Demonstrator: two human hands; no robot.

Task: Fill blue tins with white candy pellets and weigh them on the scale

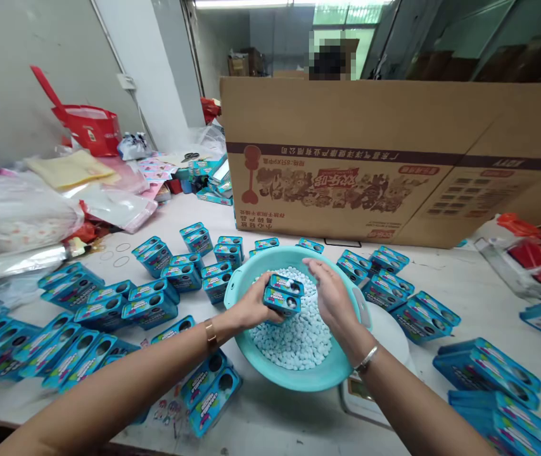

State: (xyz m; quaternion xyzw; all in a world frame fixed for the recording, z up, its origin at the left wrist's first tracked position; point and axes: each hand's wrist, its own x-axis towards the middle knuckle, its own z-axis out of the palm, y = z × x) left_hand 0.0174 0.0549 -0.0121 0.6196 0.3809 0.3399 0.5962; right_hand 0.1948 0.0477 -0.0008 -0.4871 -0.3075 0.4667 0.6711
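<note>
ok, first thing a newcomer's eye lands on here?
Probably the round turquoise plastic basin of pale blue pellets at centre, where the left hand holds a small blue printed box and the right hand hovers beside it. Dozens of matching small blue boxes ring it on the white table, under a big brown printed cardboard carton behind.

A small teal box (282, 293) with colourful printed labels and round dark windows on its face is held above a basin, tilted slightly, with its long side running left to right. The left hand (251, 308) grips its left end, while the right hand (330, 294) sits just beside its right end with fingers extended. Beneath it, the round turquoise plastic basin (299, 377) sits on the table, partly filled with small pale blue-white pellets (299, 339).
</note>
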